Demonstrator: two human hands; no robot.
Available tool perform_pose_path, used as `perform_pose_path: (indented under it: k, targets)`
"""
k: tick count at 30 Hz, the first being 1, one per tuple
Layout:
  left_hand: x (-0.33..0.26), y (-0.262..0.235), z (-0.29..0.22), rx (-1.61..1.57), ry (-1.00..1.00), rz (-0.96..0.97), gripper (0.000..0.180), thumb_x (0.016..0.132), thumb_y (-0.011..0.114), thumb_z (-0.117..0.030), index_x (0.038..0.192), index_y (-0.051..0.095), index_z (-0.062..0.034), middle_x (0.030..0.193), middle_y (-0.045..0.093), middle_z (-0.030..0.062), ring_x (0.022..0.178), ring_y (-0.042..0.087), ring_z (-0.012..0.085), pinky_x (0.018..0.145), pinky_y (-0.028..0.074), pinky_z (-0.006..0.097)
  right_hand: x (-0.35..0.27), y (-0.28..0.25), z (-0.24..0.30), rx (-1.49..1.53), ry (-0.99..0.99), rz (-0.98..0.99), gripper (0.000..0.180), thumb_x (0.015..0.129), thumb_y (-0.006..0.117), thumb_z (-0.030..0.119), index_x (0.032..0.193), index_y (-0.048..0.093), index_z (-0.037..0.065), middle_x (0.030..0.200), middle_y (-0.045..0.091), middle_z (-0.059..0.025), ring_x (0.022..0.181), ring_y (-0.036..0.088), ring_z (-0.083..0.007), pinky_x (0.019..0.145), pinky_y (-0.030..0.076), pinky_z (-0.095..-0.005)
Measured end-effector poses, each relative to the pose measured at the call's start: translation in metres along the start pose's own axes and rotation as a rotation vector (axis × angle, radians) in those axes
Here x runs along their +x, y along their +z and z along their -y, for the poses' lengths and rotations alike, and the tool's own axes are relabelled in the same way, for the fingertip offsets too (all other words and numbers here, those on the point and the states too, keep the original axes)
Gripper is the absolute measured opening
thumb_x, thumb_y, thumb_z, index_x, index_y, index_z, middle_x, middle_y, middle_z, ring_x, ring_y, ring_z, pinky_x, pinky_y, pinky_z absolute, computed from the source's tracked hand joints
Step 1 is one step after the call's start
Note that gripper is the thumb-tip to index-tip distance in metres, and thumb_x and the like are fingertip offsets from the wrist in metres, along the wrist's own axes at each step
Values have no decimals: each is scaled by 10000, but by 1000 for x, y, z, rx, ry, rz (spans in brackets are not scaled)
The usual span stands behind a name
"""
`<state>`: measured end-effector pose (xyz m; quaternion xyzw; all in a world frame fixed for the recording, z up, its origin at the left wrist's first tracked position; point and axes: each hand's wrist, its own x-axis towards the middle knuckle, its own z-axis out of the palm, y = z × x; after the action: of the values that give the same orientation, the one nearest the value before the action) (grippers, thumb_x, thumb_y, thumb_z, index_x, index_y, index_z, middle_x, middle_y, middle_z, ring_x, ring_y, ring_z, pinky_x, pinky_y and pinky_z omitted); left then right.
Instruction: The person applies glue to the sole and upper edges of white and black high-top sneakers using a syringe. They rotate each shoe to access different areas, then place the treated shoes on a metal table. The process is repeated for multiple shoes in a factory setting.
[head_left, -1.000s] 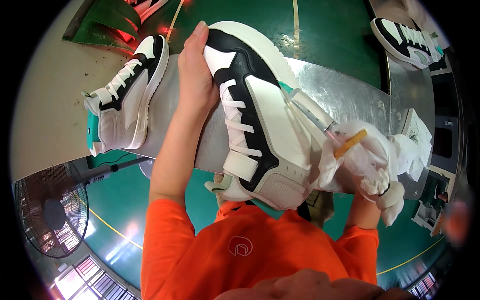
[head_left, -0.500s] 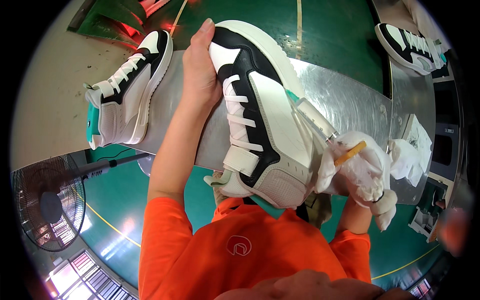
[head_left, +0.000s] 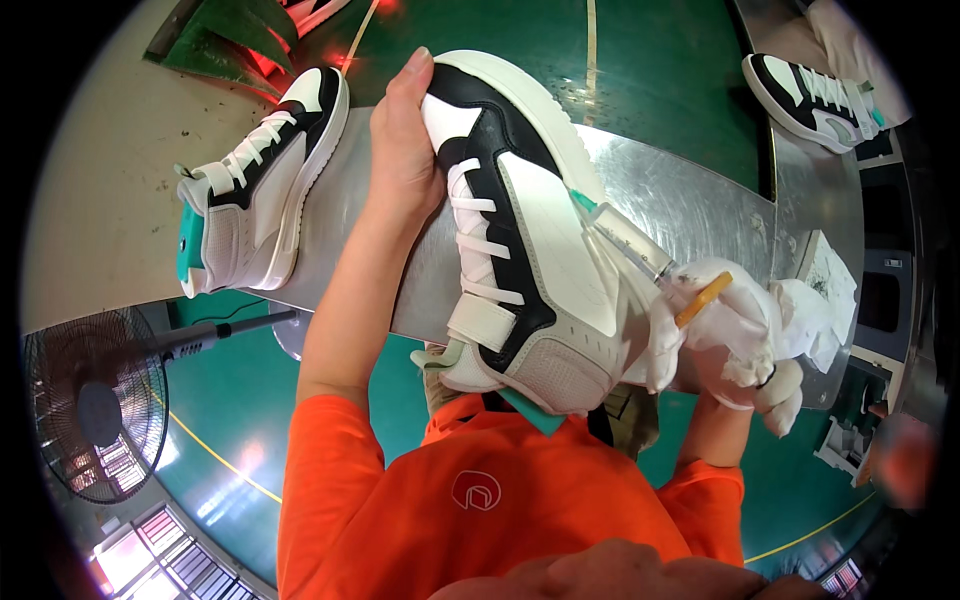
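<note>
My left hand is wrapped around the toe of a white, black and grey high-top sneaker, holding it tilted with its laces and strap toward the left. My right hand, in a thin white glove, grips a clear syringe. The syringe's green tip touches, or nearly touches, the line where the upper meets the white sole. Between the gloved fingers sits a thin yellow-brown stick. Part of the syringe's rear end is hidden by the glove.
A similar sneaker rests at the left on the metal bench. Another sneaker lies at the far right. Crumpled white cloth and a pad are beyond my right hand. A black fan stands at the lower left.
My gloved right hand has turned slightly, its lower fingers rising a little. The syringe tip stays close to the sole line. My left hand keeps its hold on the toe.
</note>
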<state>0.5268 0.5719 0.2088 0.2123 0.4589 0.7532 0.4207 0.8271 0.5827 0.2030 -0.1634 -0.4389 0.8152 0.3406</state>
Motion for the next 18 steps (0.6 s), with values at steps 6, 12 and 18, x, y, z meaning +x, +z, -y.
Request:
perform_pose_path:
  k: [6,12,18]
  targets:
    - [1,-1,1,5,21,-34,336,942,541,-345,982,592,-16,887,646,68,792,627,158,722,504,292,-3,1,25,-41,40,46,777,549,808,222,1178,463,-77,1104,563,-208,879,635,-280,828,527,-329]
    - [-7,9,-4,77,26,-84,343,944,536,-340,1019,584,-8,937,650,78,836,632,165,750,507,298,-6,1,49,-95,75,93,789,545,805,220,1186,458,-83,1099,565,-205,882,635,-277,828,527,-328]
    - [-9,13,-6,78,21,-149,325,946,538,-325,1012,581,-10,930,644,69,833,623,163,751,504,295,-1,-4,64,-129,99,133,801,541,803,218,1194,453,-89,1094,566,-202,884,635,-274,828,526,-326]
